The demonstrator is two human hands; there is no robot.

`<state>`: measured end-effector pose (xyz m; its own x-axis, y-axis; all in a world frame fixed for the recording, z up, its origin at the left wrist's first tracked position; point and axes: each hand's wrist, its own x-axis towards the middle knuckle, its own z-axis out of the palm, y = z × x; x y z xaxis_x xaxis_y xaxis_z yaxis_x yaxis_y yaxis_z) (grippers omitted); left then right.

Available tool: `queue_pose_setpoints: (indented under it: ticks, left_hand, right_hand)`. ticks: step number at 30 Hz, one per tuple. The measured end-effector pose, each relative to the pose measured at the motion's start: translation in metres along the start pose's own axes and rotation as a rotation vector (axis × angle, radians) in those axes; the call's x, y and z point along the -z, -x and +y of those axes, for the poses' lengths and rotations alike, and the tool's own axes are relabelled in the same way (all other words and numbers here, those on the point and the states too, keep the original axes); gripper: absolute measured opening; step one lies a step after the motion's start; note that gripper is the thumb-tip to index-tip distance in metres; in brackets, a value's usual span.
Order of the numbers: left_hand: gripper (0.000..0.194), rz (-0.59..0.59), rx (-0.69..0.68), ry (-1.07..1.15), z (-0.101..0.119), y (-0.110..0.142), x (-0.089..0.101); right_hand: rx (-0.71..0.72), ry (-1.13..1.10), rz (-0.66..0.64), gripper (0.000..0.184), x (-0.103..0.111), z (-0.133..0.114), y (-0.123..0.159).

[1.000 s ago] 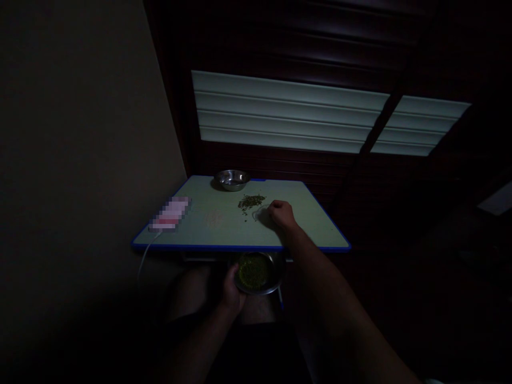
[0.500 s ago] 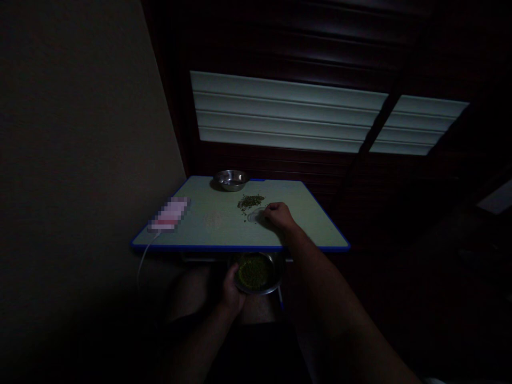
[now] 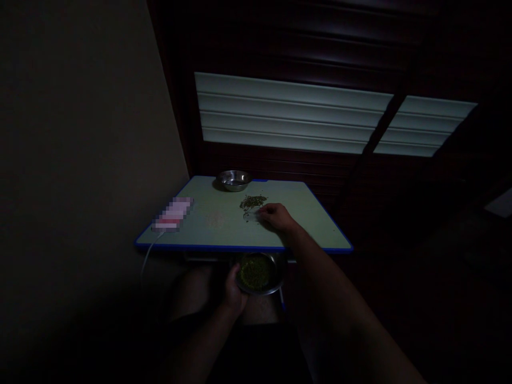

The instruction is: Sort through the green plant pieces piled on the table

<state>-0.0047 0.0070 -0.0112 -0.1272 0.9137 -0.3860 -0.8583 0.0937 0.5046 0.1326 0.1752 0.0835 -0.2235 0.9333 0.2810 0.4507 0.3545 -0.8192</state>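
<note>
My left hand [image 3: 236, 290] grips the rim of a metal bowl [image 3: 276, 285] below the table's front edge. Small green beans or seeds [image 3: 255, 271] lie inside that bowl. Over the tabletop my right hand [image 3: 278, 216] is closed on a small clear scoop-like piece [image 3: 251, 215], whose exact kind the dim light hides. Its far end rests at the near side of a loose pile of green beans or seeds [image 3: 253, 201]. A few stray ones lie around the pile.
The pale table [image 3: 308, 213] has a blue edge. A second metal bowl [image 3: 234, 181] stands at its back. On the left lies a blurred-out pink device [image 3: 173, 215] with a white cable [image 3: 147, 256]. A pale patch of grains [image 3: 216, 220] lies left of the pile. Dark slatted doors [image 3: 280, 165] stand behind.
My right hand has shifted slightly left with the clear piece, along the near side of the pile. My left hand still holds the bowl. The whole view has moved a little.
</note>
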Motion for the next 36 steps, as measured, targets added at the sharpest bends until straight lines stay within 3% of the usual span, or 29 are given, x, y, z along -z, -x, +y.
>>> queue_pose_setpoints:
  ticks: [4,16,21,27,36]
  left_hand:
    - [0.026,0.008,-0.018,0.003,0.000,-0.001,0.001]
    - [0.030,0.027,-0.023,0.079,0.001,0.001,-0.001]
    - [0.029,0.053,-0.014,0.090,0.003,0.003,-0.003]
    - [0.030,0.053,0.004,0.072,0.003,0.005,-0.005]
    - [0.029,0.073,0.001,0.066,0.004,0.005,-0.006]
  right_hand:
    - [-0.001,-0.020,-0.051,0.033,-0.002,-0.005,-0.002]
    - [-0.042,-0.216,-0.369,0.031,0.005,-0.021,0.006]
    - [-0.074,-0.234,-0.354,0.032,0.004,-0.019,0.007]
    - [-0.064,-0.063,-0.267,0.031,-0.012,-0.025,-0.001]
    - [0.066,-0.165,-0.493,0.027,-0.024,-0.037,-0.006]
